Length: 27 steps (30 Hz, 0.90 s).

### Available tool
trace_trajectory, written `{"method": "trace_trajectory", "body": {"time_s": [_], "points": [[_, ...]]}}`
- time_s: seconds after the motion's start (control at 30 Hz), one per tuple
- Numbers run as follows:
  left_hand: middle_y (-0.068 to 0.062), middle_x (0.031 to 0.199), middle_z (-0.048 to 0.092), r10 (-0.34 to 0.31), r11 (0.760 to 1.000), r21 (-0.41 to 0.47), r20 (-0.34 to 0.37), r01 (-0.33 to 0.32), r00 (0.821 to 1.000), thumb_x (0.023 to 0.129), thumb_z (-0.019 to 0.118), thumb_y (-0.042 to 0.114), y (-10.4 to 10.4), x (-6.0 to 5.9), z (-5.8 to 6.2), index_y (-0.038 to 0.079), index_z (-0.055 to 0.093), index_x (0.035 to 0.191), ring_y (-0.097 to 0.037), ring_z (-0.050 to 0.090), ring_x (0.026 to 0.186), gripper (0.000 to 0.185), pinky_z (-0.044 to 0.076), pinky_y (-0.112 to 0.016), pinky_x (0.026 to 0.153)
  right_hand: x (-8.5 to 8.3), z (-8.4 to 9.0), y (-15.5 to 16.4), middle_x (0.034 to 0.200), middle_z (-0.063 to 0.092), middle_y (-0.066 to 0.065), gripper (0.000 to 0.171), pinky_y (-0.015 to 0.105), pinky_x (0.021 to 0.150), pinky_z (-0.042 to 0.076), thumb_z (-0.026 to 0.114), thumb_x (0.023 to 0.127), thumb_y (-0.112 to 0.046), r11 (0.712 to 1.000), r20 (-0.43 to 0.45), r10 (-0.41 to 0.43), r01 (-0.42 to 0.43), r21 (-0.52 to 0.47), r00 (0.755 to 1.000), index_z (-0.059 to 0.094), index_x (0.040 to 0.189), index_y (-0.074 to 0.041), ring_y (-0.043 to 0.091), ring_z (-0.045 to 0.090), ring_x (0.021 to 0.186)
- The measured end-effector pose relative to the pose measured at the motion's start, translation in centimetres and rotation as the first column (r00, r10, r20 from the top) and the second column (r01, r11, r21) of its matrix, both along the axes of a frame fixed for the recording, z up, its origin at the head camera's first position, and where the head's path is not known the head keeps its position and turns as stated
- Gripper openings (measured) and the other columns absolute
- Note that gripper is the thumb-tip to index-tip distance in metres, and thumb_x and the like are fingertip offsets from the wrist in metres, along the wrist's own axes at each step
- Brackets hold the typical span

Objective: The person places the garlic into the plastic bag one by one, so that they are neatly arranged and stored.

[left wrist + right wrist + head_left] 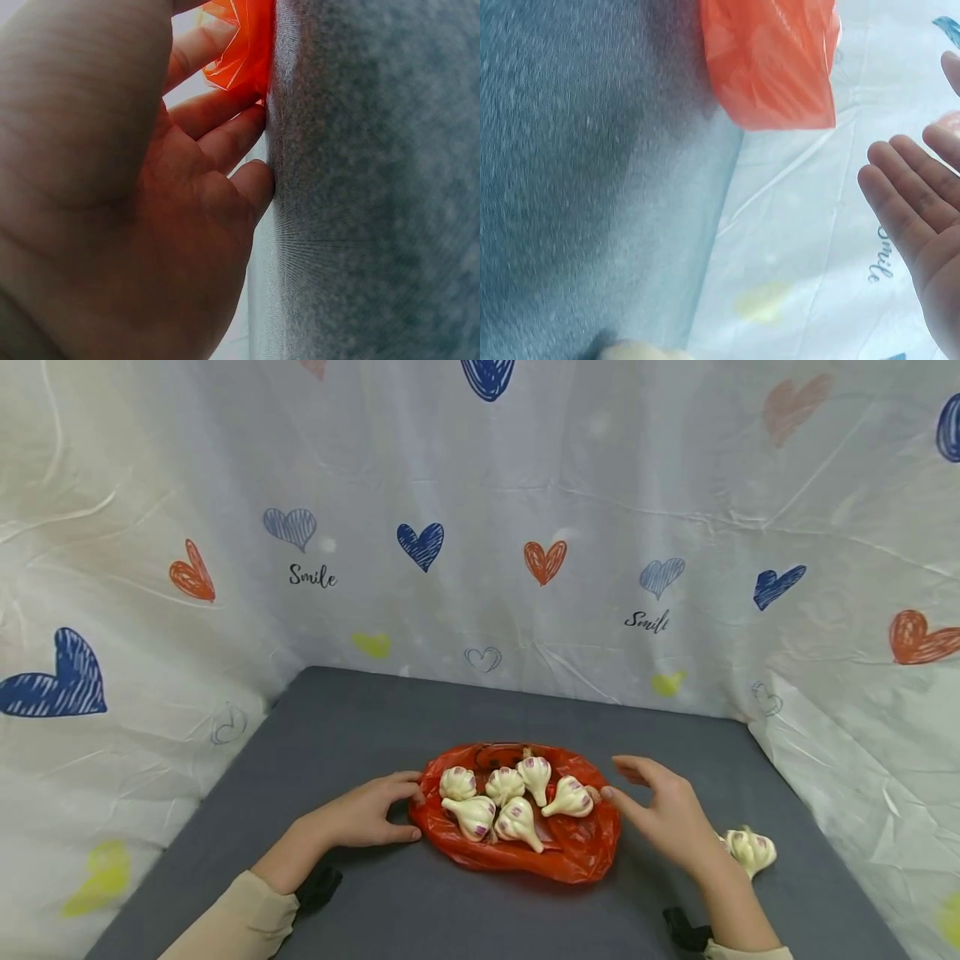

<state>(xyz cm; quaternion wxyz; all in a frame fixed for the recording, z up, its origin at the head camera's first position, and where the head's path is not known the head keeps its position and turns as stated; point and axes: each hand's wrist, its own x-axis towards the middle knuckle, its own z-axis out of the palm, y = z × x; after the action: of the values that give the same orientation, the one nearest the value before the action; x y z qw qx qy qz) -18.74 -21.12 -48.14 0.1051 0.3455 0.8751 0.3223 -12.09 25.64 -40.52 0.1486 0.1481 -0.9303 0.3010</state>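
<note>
A red plastic bag (517, 870) lies with its mouth spread wide on the dark grey table. Several white garlic bulbs (471, 817) with purple marks sit inside it. My left hand (367, 812) rests at the bag's left edge, thumb and fingers apart; in the left wrist view its fingertips touch the red plastic (251, 45). My right hand (667, 814) hovers by the bag's right rim with fingers spread and nothing in them. In the right wrist view the palm (937, 225) is seen apart from the bag (772, 67).
Beyond my right wrist, garlic (752, 850) lies on the table (390, 710), partly hidden by the forearm. A pale sheet (480, 485) printed with hearts and "Smile" hangs behind the table and along both sides. Dark bands (318, 889) circle the wrists.
</note>
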Motion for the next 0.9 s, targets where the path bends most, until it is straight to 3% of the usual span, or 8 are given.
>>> {"method": "trace_trajectory", "body": {"time_s": [0.9], "points": [[-0.009, 0.167, 0.047, 0.002, 1.0, -0.013, -0.028, -0.002, 1.0, 0.1, 0.082, 0.043, 0.1, 0.1, 0.2, 0.034, 0.069, 0.116, -0.035, 0.045, 0.153, 0.023, 0.045, -0.059, 0.117, 0.2, -0.5, 3.1, 0.145, 0.065, 0.022, 0.064, 0.067, 0.1, 0.054, 0.072, 0.106, -0.049, 0.995, 0.094, -0.081, 0.074, 0.07, 0.992, 0.062, 0.15, -0.004, 0.045, 0.065, 0.128]]}}
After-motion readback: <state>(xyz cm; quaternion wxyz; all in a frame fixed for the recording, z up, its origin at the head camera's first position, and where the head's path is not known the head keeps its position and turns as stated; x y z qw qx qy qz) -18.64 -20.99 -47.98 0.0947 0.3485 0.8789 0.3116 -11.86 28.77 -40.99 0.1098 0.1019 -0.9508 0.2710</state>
